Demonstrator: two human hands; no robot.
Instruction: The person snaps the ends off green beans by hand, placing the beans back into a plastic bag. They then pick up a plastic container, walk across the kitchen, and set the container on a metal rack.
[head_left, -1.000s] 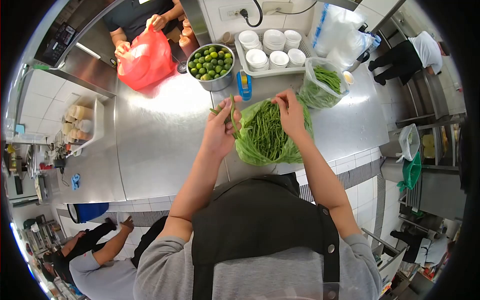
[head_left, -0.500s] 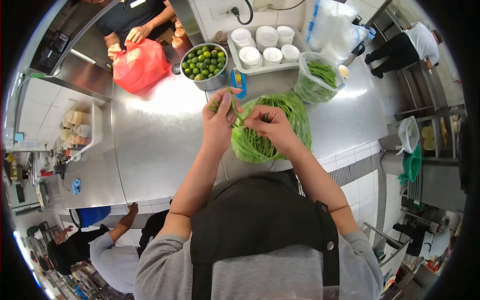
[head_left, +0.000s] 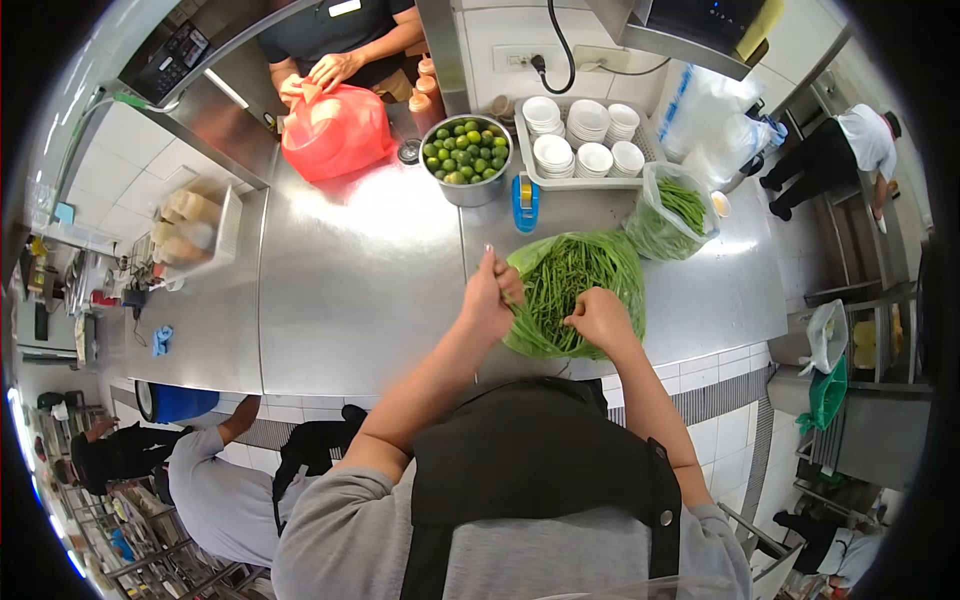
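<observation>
A green plastic bag full of thin green beans lies open on the steel counter. My left hand is at the bag's left edge, thumb up and fingers curled; what they hold, if anything, is hidden. Over the beans, on the bag's right side, my right hand has its fingertips pinched down on a green bean. Behind them stands a clear bag with more green beans.
A pot of green citrus, a blue tape dispenser and a tray of stacked white cups stand behind. Across the counter, a person's hands hold a red bag. Other people are at lower left and far right.
My hands, earlier close together with a green bean between them, have separated and come down to the bag. The view has shifted, so the counter things appear farther right.
</observation>
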